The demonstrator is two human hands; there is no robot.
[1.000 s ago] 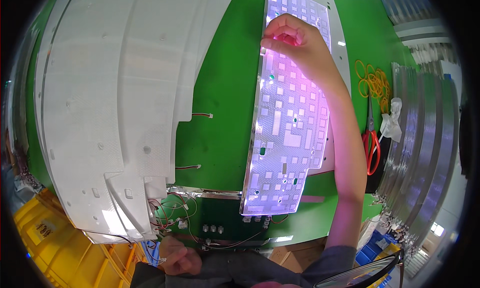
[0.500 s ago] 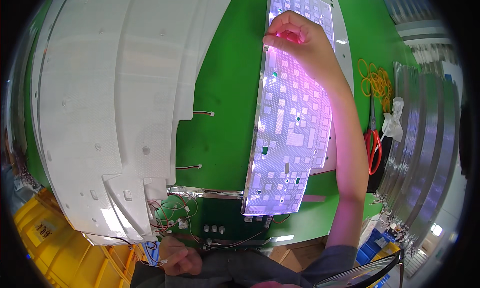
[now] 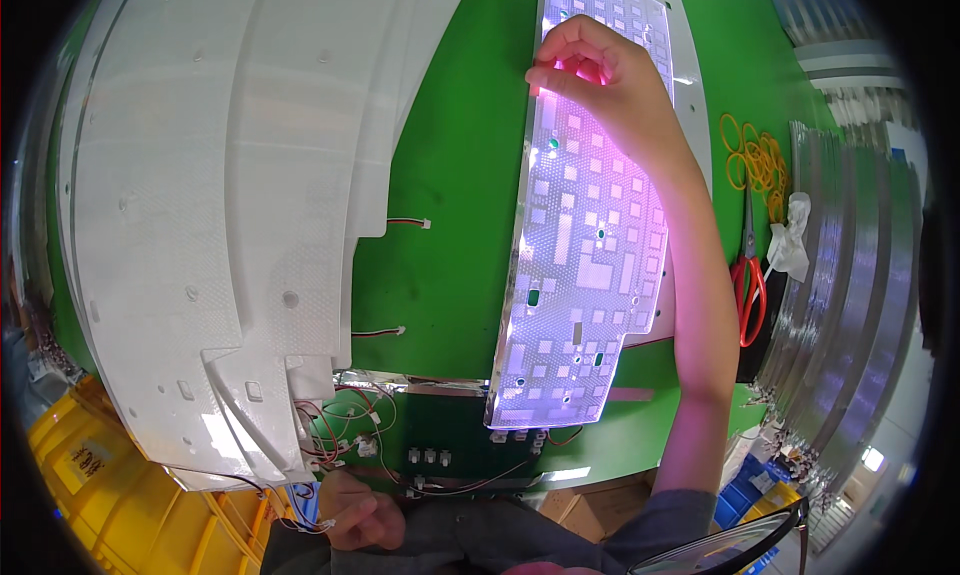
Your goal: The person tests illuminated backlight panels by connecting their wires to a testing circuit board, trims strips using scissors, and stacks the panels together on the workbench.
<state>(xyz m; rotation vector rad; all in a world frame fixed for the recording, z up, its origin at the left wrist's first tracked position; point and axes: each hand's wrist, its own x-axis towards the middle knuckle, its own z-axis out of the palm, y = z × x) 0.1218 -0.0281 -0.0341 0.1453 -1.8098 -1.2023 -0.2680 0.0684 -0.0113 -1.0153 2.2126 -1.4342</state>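
A long backlight panel (image 3: 590, 275), glowing white-violet with small square patches, lies on a green work surface right of centre. My right hand (image 3: 600, 70) arches over its far part, thumb and fingertips pinched together at the left edge. A small reddish bit (image 3: 535, 90) shows under the thumb; what the fingers pinch is too small to make out. At the lower edge, close to my body, my left hand (image 3: 360, 515) is loosely curled. Thin wires with a small white connector (image 3: 326, 524) run beside its fingers; anything inside the hand is hidden.
Stacked white sheets (image 3: 290, 175) cover the left side, with short wired plugs (image 3: 425, 224) sticking out. A dark green circuit board (image 3: 450, 440) sits near the front edge. Red-handled scissors (image 3: 748, 295), yellow rubber bands (image 3: 760, 160) and stacked clear strips (image 3: 850, 275) are at right. Yellow bins (image 3: 110, 465) stand lower left.
The view has shifted very slightly, and the lit panel appears a few pixels further right. Both hands keep nearly the same pose.
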